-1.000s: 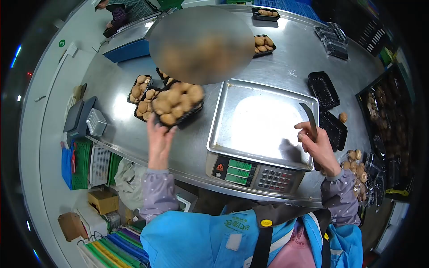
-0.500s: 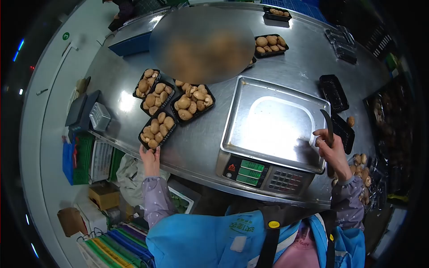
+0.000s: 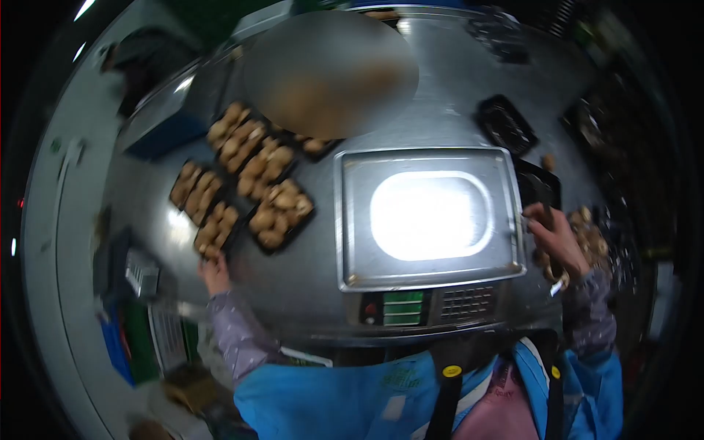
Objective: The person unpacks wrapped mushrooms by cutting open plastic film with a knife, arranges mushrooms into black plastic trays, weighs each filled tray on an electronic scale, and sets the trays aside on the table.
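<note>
My left hand (image 3: 214,275) is at the near end of a black tray of mushrooms (image 3: 218,226), with its fingertips closed on the rim. Touching that tray on its far side is another mushroom tray (image 3: 194,192). A fuller tray of mushrooms (image 3: 279,216) sits just to the right. Beside the right edge of the weighing scale's steel pan (image 3: 433,275), my right hand (image 3: 561,242) is closed round a dark curved strip, mostly hidden and smeared by motion. No tray rests on the pan.
Black trays without mushrooms (image 3: 506,126) lie beyond the scale at right. Loose mushrooms (image 3: 589,236) and dark plastic are by my right hand. A blue-sided box (image 3: 165,136) stands at far left, and a blurred oval covers the middle back. Another person (image 3: 147,66) is at upper left.
The view has turned and is more blurred, and the whole table appears shifted. My left hand stays at the mushroom tray. My right hand is still beside the pan, its strip less visible.
</note>
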{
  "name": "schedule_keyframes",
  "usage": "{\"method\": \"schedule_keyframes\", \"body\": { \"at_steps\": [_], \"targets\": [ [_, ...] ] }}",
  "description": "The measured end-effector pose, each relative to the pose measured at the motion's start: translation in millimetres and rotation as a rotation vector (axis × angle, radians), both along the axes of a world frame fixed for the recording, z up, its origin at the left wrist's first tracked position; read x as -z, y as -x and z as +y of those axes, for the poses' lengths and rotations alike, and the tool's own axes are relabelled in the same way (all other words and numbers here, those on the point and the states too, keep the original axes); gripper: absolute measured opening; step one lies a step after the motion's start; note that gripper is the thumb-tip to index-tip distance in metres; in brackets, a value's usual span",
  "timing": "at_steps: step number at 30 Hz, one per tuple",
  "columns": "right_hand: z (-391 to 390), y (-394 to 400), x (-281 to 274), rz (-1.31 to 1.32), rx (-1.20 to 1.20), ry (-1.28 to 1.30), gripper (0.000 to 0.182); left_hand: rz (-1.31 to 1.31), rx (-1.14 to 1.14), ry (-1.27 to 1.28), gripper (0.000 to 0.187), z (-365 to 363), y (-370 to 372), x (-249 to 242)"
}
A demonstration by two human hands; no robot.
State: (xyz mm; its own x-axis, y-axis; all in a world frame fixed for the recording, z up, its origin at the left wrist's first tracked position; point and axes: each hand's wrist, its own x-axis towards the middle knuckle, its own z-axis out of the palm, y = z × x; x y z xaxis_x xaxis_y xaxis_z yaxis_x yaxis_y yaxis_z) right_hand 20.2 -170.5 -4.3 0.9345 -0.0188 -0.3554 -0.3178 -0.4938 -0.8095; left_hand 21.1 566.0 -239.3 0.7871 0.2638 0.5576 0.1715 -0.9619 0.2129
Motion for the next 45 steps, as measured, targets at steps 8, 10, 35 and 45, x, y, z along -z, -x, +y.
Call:
{"method": "schedule_keyframes", "body": {
  "at_steps": [8,10,35,45],
  "targets": [
    [-94.4,13.0,30.8,-0.038,0.176,0.113,0.019,0.599,-0.115,0.217,0.049,-33.7,-56.4,-67.3],
    [-118.1,22.0,31.7,-0.057,0.247,0.141,0.019,0.594,-0.017,0.222,0.048,-66.4,-92.9,-75.4],
    [-282.4,2.9,74.6,-0.307,0.356,0.81,0.037,0.405,0.593,0.75,0.036,-344.5,-202.5,-154.2],
    [-367.9,152.1,42.6,-0.079,0.361,1.626,0.06,0.365,0.685,0.979,0.038,-381.0,-159.9,-177.4]
  ]
}}
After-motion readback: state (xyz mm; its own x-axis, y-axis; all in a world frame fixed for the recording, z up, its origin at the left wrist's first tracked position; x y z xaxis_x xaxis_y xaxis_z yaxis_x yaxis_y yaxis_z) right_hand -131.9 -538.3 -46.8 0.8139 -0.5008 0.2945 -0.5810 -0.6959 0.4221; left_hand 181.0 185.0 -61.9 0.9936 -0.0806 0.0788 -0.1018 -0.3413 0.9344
